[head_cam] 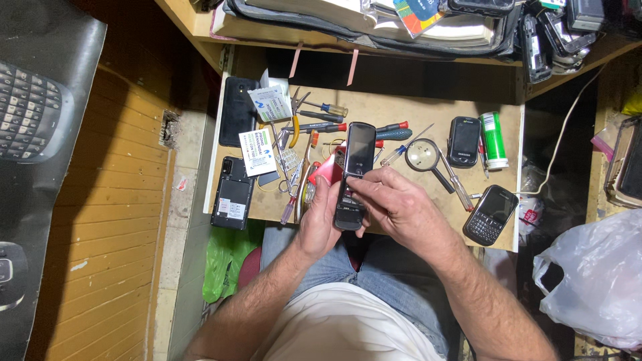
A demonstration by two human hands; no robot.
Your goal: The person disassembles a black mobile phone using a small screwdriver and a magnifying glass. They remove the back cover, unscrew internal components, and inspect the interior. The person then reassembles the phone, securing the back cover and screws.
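A black slider phone (354, 167) stands upright between my hands above the small wooden worktable (401, 110). My left hand (319, 220) grips its lower half from the left. My right hand (394, 204) holds it from the right, thumb and fingers pressing on the keypad area below the raised screen part. A red phone shell (326, 168) peeks out behind my left fingers; whether my left hand also holds it I cannot tell.
On the table lie several screwdrivers (394, 132), pliers (294, 124), a magnifying glass (424, 156), black phones (464, 140) (491, 214) (233, 194), paper cards (257, 151) and a green tube (493, 139). A shelf (187, 17) with bags and phones hangs above. A white plastic bag (598, 274) sits at right.
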